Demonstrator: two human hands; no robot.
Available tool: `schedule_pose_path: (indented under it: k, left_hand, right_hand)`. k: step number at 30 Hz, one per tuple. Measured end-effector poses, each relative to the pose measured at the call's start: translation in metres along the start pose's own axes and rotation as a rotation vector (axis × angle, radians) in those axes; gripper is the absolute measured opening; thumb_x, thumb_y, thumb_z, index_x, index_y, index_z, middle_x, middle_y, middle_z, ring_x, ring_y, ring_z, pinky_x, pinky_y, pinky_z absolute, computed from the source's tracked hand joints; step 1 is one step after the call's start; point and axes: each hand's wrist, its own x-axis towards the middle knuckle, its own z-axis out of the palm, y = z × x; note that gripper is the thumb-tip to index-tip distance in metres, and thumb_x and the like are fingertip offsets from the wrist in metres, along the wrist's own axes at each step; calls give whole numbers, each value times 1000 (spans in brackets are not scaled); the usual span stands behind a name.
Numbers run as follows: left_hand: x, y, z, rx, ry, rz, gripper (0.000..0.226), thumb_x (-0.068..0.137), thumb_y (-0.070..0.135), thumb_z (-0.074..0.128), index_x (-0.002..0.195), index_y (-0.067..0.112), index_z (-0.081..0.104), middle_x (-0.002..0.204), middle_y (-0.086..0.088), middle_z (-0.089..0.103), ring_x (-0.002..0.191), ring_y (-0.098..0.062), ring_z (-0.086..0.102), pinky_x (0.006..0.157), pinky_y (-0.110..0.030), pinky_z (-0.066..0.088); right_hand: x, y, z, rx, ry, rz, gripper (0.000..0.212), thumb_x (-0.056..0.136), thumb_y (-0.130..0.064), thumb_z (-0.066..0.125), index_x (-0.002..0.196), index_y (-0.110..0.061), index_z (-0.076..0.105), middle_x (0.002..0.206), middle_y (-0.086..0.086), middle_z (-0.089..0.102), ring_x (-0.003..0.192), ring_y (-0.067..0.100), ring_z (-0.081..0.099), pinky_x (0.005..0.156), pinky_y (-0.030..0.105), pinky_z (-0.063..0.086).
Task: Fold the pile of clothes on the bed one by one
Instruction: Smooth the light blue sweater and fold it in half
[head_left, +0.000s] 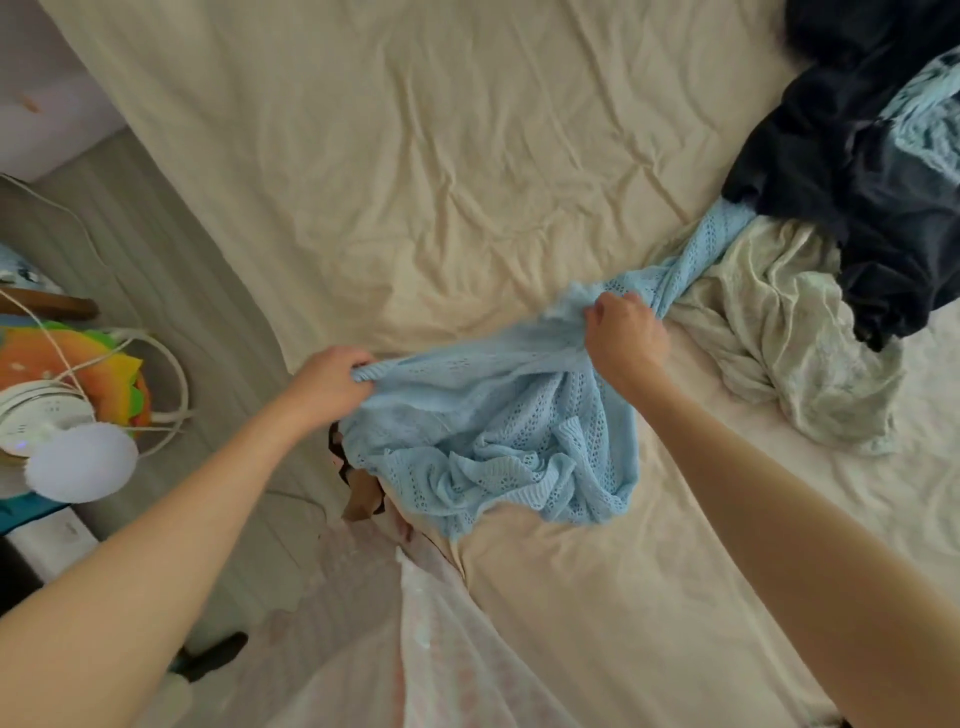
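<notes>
The left hand (332, 382) grips one edge of a blue knit top (493, 436), and the right hand (626, 338) grips another bunch of it. The top lies crumpled at the near edge of the bed (415, 156), with one long part trailing back under the pile (831, 234) on the right. That pile has a dark piece and a pale one, both messy. No folded clothes show anywhere, so the job looks like it is only starting. I think the top must come free, get spread flat and be folded, and then the rest wait their turn.
</notes>
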Motion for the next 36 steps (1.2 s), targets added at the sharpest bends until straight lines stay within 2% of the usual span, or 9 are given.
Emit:
schedule_pose_path:
  k: [4, 8, 12, 16, 20, 24, 26, 32, 36]
  left_hand:
    - [-13, 2, -55, -25, 179, -7, 7, 89, 9, 56, 90, 15, 59, 80, -2, 56, 72, -18, 50, 53, -26, 33]
    - [-40, 26, -95, -146, 380, 23, 26, 90, 12, 54, 65, 11, 51, 60, -1, 42, 55, -14, 37, 48, -27, 25]
    - [-76, 59, -159, -192, 530, 173, 31, 90, 11, 54, 61, 18, 48, 56, 4, 40, 56, -14, 37, 47, -21, 27]
    - [-117, 102, -231, -188, 699, 360, 10, 90, 8, 54, 87, 8, 64, 73, -1, 56, 72, -18, 50, 62, -25, 35]
    - [-161, 138, -294, -184, 849, 474, 17, 90, 6, 54, 102, 5, 65, 91, -3, 59, 85, -18, 52, 70, -25, 33]
    - [-209, 165, -340, -169, 972, 562, 15, 89, 9, 55, 98, 7, 67, 82, -2, 58, 78, -17, 51, 61, -23, 31]
    - [-234, 175, -357, -145, 1019, 606, 12, 87, 16, 56, 87, 9, 65, 71, -3, 54, 69, -17, 48, 56, -24, 29]
    - [-298, 197, -403, -62, 1190, 697, 23, 86, 4, 49, 63, 5, 46, 53, -1, 34, 55, -19, 33, 48, -18, 27]
    - [-333, 204, -423, 34, 1232, 777, 14, 87, 5, 52, 77, 9, 61, 70, 3, 51, 72, -17, 46, 55, -20, 26]
  right_hand:
    - [5, -23, -46, 617, 110, 138, 25, 95, -16, 47, 71, -10, 51, 71, 2, 48, 66, 15, 44, 66, 32, 36]
    - [5, -49, -107, 1095, 49, 234, 27, 92, -3, 44, 66, -12, 43, 68, 4, 44, 67, 15, 46, 69, 31, 50]
    - [-1, -76, -177, 1148, 123, 226, 26, 88, -1, 36, 66, -15, 39, 63, 0, 32, 60, 13, 32, 56, 28, 30]
    - [-26, -110, -245, 1195, 201, 44, 8, 96, -26, 46, 94, -20, 50, 82, -6, 46, 75, 10, 46, 60, 22, 36]
    - [-62, -131, -313, 1055, 120, -336, 48, 84, -43, 67, 124, -36, 40, 107, -19, 49, 86, -12, 56, 67, 9, 46]
    - [-89, -148, -367, 626, 296, -461, 21, 85, -26, 69, 101, -18, 57, 85, -3, 57, 81, 17, 55, 66, 24, 42]
    - [-104, -157, -391, 641, 445, -465, 18, 88, -23, 65, 81, -8, 58, 70, 2, 53, 68, 17, 50, 60, 26, 35]
    - [-142, -175, -461, 964, 414, -422, 22, 92, -23, 60, 92, -1, 60, 79, 13, 61, 69, 24, 64, 67, 39, 59]
    - [-158, -178, -479, 711, 620, -399, 21, 95, -18, 51, 80, -3, 54, 70, 8, 52, 63, 19, 50, 62, 32, 45]
